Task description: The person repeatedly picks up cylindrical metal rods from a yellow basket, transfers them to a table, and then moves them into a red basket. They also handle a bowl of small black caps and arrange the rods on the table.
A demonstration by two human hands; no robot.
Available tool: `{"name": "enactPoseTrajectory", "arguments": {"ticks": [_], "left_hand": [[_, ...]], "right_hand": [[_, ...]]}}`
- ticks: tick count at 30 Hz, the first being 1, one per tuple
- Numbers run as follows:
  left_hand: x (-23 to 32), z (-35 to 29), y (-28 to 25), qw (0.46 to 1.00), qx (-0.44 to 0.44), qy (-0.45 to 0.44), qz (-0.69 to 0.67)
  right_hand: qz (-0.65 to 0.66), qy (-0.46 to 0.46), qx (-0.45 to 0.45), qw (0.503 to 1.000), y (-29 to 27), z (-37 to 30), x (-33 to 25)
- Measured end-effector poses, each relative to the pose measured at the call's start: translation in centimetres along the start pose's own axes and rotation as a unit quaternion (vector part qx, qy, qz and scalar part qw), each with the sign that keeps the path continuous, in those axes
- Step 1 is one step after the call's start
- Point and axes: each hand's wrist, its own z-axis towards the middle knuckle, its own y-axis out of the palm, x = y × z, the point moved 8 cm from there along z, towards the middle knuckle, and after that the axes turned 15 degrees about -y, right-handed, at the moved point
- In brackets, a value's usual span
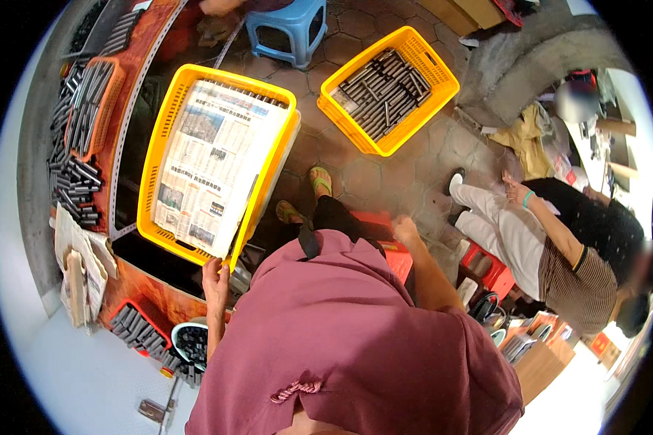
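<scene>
A large yellow plastic basket [144, 192] stands at the left, with an open newspaper sheet [214, 156] laid over what is inside. Ends of dark rods peek out along the basket's far edge. My left hand [216, 281] grips the rim at its near corner, fingers hooked over the edge. Out to the right, my right hand [406, 230] hangs beside a red plastic stool [395, 257]; motion blurs its fingers, and whether it touches the stool I cannot tell.
Farther off, a second yellow basket [384, 148] holds many dark rods [384, 94]. A blue stool [290, 29] stands beyond. At left, a table carries an orange basket [94, 109] and loose black pieces [76, 181]. Two people [580, 254] sit at right.
</scene>
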Motion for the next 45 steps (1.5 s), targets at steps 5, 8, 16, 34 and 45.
{"name": "enactPoseTrajectory", "arguments": {"ticks": [5, 8, 16, 34, 45], "left_hand": [[0.6, 1.4, -0.3, 0.996, -0.075, -0.041, 0.017], [-1.9, 1.8, 0.8, 0.991, -0.122, -0.057, 0.006], [-4.3, 1.9, 1.5, 0.975, -0.181, -0.044, 0.12], [-1.1, 3.4, 5.1, 0.979, -0.162, -0.097, 0.07], [-10.4, -1.9, 6.9, 0.977, -0.11, -0.178, -0.032]], "right_hand": [[0.073, 0.006, 0.0, 0.997, 5.5, -4.6, 1.2], [0.072, -0.064, 0.06, 0.994, 8.0, -5.0, 5.3], [0.116, -0.023, 0.062, 0.991, 9.5, -11.4, 2.4], [0.112, -0.05, 0.059, 0.991, 2.2, -3.4, 1.5], [0.11, -0.087, -0.012, 0.99, -1.7, -0.2, -7.8]]}}
